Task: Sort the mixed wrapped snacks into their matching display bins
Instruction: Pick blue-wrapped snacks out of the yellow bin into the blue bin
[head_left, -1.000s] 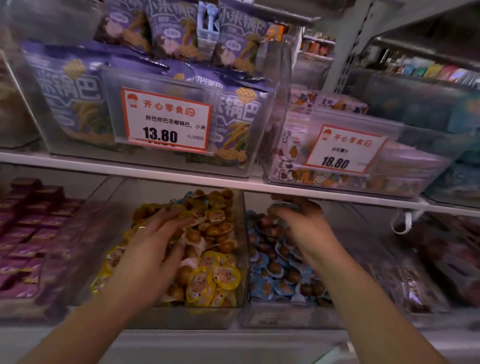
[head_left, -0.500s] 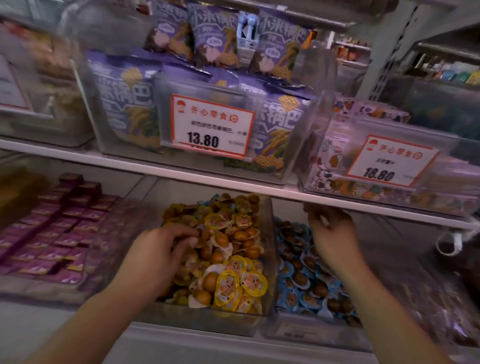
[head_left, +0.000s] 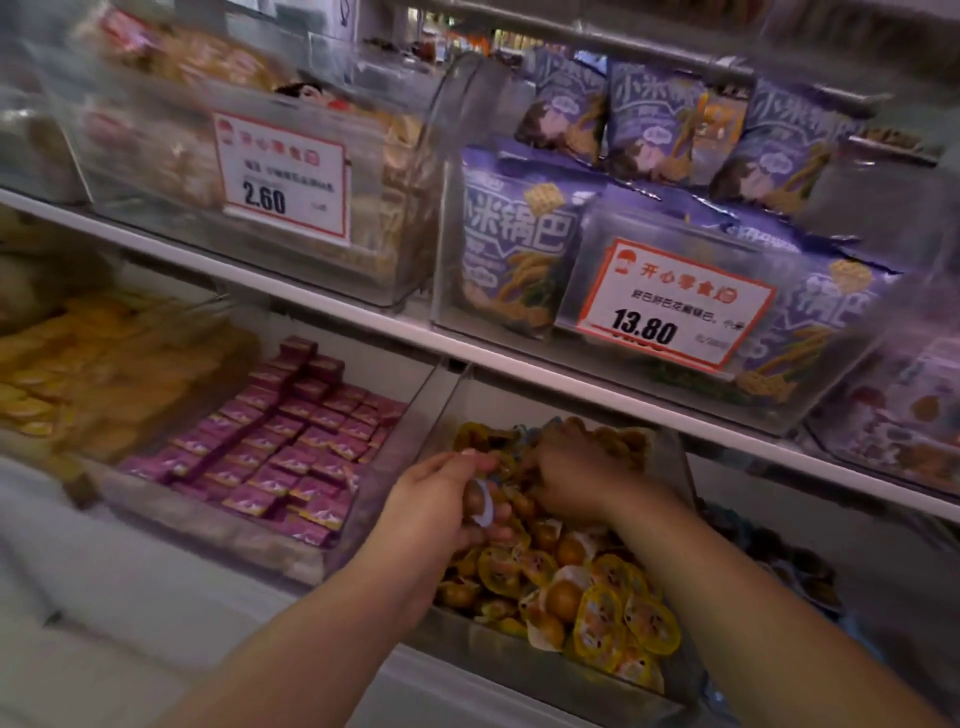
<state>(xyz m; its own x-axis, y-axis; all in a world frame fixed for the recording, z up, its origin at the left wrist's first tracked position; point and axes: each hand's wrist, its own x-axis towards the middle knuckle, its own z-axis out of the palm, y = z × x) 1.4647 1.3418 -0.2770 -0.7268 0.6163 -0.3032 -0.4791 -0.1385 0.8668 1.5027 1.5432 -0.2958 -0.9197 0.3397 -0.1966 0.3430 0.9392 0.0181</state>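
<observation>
We are reaching both hands into the clear bin (head_left: 670, 467) of yellow-wrapped snacks (head_left: 602, 613) on the lower shelf, and our left hand (head_left: 441, 506) is curling its fingers around one small wrapped snack (head_left: 480, 501) with a pale rim, lifted just above the pile at the bin's left side. Our right hand (head_left: 576, 475) is lying deeper in the same bin with its fingers bent down into the heap; whether it is pinching a piece there we cannot tell, since motion blur is smearing the fingertips. We are judging these pieces to be light, small and slick in their film wrappers, rounded in the middle with a thin crimped edge, so pinching across the firm centre is looking safer than tugging the flimsy rim. The pile is loose and is likely shifting under any push. To the left, a bin of purple-wrapped squares (head_left: 291, 457) is sitting beside ours, and a darker-snack bin (head_left: 795, 566) is sitting to the right. The white shelf edge (head_left: 363, 317) overhead is leaving us little headroom.
</observation>
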